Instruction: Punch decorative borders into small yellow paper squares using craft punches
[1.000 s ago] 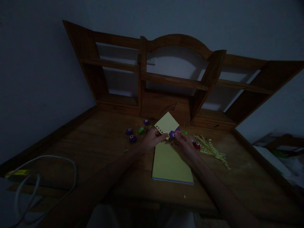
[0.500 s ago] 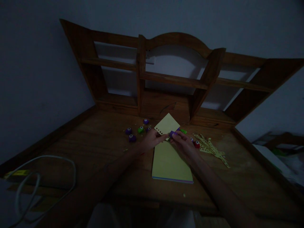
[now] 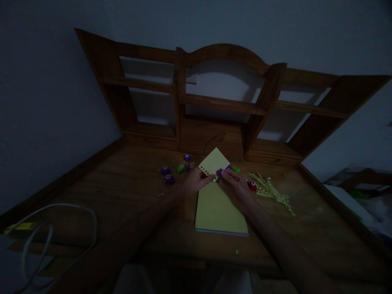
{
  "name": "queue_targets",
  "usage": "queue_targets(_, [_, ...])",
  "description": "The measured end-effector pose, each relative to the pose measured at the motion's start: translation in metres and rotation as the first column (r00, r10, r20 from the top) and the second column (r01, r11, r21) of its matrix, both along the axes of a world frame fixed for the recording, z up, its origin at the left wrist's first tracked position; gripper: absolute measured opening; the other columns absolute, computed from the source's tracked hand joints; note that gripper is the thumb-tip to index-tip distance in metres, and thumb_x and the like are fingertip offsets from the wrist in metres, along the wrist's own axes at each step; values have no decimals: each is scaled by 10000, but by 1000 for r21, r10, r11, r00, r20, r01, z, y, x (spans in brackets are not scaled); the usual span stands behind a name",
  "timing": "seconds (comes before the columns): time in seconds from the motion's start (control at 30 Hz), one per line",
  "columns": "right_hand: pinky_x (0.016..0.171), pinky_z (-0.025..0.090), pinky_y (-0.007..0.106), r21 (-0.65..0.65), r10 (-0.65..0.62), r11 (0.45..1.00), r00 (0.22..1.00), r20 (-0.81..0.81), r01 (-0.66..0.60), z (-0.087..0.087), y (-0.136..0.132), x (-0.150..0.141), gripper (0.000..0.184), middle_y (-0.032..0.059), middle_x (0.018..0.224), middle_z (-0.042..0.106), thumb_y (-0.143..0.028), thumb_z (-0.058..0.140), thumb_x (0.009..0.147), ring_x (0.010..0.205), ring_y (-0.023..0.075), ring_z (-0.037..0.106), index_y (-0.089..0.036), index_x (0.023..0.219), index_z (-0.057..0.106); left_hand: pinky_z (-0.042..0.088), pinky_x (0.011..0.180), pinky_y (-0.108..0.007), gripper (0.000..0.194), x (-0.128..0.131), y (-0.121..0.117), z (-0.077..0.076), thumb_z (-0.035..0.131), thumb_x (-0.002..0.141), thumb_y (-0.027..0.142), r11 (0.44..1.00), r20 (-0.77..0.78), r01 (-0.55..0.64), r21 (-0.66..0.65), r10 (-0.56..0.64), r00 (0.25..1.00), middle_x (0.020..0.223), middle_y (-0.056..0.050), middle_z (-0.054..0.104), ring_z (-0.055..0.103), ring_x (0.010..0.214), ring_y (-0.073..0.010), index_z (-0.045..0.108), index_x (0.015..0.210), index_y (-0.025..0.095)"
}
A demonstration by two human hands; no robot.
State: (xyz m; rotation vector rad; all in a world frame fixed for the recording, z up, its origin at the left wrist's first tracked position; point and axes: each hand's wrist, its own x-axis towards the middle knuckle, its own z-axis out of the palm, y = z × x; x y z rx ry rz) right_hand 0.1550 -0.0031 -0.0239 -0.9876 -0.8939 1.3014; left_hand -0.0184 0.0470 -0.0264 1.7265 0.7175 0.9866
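A yellow sheet of paper (image 3: 215,158) is held up at a slant, with a row of punched holes along its lower edge. My left hand (image 3: 196,181) is closed on the left corner of that sheet. In my right hand (image 3: 237,183) is a small purple craft punch (image 3: 219,173), pressed on the lower edge of the sheet at the end of the row of holes. Fingers partly cover the punch. Beneath both hands lies a stack of coloured paper (image 3: 220,210), yellow on top.
Several purple punches (image 3: 169,179) and a green punch (image 3: 180,168) stand left of the hands. On the right are a red punch (image 3: 252,186) and a pile of punched yellow strips (image 3: 272,192). A wooden shelf (image 3: 214,134) backs the desk; a white cable (image 3: 94,224) loops at left.
The purple punch has shifted slightly left along the paper's edge with my right hand. My left hand keeps its hold. The whole view has moved a little.
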Motion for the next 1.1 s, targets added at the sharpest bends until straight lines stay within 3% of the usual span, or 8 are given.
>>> queue_targets(0.43, [676,458,280,22,82,996,995,51,-83,-2,1,2,227,21,849,701,-348,793,654,680,138,596,-210,818,718,509,739,-288,342,-3,3,-2,618,795,279,999,-32,30,27,-29,999,1039,-108,673,642,884,-195,606,1106,137])
queue_targets(0.83, [618,431,268,22,94,995,995,41,-95,4,-5,0,172,12,780,679,-326,782,684,657,137,577,-200,751,687,505,790,-315,418,0,-3,4,652,768,268,997,32,73,-40,-72,997,1107,-120,651,629,926,-208,567,1152,125])
queue_targets(1.1, [618,410,263,41,68,997,997,47,-70,4,-8,1,133,9,767,669,-288,771,701,653,127,555,-187,733,690,493,728,-278,398,-1,-11,8,633,793,322,996,2,80,-43,-80,997,1075,-95,654,618,894,-196,567,1147,152])
